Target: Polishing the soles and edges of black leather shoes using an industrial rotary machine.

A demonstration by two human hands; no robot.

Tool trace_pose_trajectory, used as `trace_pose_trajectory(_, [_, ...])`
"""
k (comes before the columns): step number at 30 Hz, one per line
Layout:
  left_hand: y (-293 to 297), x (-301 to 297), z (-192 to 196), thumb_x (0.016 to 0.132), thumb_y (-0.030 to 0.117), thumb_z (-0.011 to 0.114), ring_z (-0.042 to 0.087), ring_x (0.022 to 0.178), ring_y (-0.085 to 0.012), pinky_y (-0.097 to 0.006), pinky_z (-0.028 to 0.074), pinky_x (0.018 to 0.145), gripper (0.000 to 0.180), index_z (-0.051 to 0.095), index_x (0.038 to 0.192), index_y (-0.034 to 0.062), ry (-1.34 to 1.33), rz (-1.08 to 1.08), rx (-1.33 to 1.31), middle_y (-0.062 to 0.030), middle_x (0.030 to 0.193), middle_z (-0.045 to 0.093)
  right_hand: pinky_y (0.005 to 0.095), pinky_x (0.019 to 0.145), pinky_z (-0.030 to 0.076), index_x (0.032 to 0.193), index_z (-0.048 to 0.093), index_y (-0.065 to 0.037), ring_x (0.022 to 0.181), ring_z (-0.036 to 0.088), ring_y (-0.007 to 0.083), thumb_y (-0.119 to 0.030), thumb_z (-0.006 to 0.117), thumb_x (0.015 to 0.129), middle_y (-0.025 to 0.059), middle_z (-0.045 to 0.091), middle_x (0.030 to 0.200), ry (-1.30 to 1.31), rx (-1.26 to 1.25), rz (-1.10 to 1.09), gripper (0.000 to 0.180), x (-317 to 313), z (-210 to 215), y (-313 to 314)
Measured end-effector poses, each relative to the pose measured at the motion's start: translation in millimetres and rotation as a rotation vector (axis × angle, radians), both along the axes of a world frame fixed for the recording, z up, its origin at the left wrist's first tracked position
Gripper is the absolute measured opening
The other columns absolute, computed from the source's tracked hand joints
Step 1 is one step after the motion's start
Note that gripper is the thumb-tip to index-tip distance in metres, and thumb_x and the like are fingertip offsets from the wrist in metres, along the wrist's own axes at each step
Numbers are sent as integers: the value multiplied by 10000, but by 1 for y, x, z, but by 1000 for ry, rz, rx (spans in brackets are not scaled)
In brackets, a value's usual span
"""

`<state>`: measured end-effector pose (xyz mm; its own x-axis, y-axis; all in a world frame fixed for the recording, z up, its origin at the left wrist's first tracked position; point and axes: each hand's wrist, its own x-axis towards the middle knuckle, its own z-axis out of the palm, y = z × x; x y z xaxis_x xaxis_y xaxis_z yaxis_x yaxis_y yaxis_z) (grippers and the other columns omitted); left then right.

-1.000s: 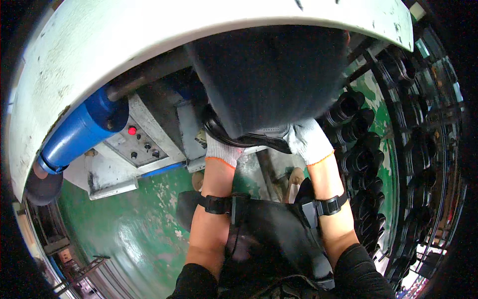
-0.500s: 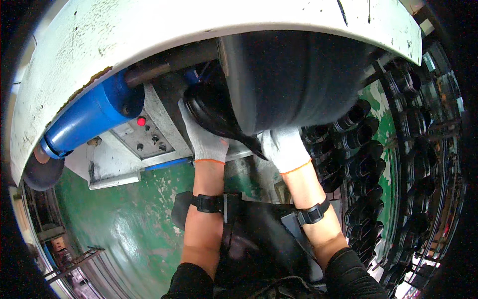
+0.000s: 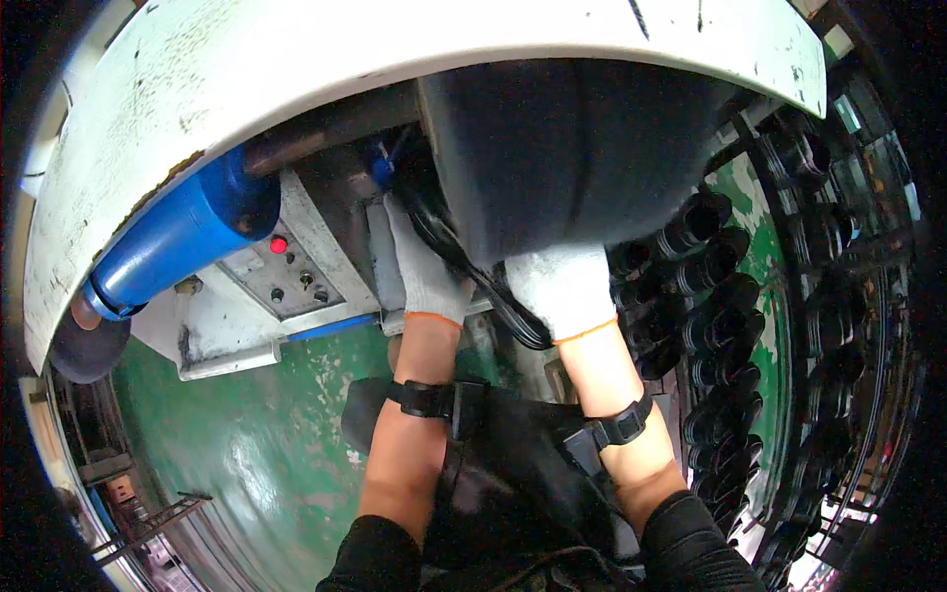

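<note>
Now | left hand | right hand | both raised, gripping black rubber ring

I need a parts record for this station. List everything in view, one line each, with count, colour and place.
Large dark drum-shaped part: one, dark grey, top centre under the machine.
Black rubber ring: one, at the drum's lower edge, between both hands.
Curved machine cover: one, off-white, across the top.
Cylinder: one, blue, left.
Control panel: one, pale grey with a red button and dark knobs, centre left.
Stacked black rings: many, right side, count unclear.
Floor: green, worn, lower left.
Wrist straps: two, black, one per forearm.
Left hand: white glove, on the ring.
Right hand: white glove, on the ring.
</note>
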<state>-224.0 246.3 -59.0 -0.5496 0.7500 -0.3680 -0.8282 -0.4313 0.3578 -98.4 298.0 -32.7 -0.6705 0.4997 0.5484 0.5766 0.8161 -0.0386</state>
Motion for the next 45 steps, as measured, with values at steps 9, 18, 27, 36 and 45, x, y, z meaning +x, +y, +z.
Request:
trace_pose_trajectory(9, [42,72,-37,996,478,410,510,1267,-286,-439,370,1110,525,517,1371,127,-305,-151,78,-63,1378,558,435,978,465,919,651,-80,741,580,271,-150,561,822,85,541,734,-112,84,-86,149,63,21,38])
trace_pose_trajectory(18, [79,124,-21,1030,359,292,412,1366,-255,-356,273,1167,501,442,1439,113,-172,-130,-121,-51,1504,432,403,1023,439,914,661,-91,579,537,188,-107,563,805,22,434,542,-72,-136,-240,147,103,18,49])
trace_pose_trajectory(27, [61,56,-111,1005,529,327,407,1354,-312,-435,307,1153,641,398,1466,89,-323,-389,736,-92,1503,420,562,1087,358,1007,687,-20,973,597,328,-145,601,715,171,624,924,-173,65,-96,329,49,27,33])
trace_pose_trajectory(36, [35,57,-92,971,592,339,388,1353,-333,-491,320,1134,701,405,1458,92,-70,-135,217,-101,1483,436,570,1098,321,1167,623,36,1205,490,441,-163,610,770,259,570,1248,46,-25,-36,445,36,30,7])
trace_pose_trajectory(45, [23,67,-73,948,661,295,412,1341,-386,-521,349,1114,819,339,1488,47,31,-282,284,-177,1500,395,650,1085,291,815,690,-84,728,547,271,-186,596,807,55,502,630,-779,455,-188,139,30,42,-66])
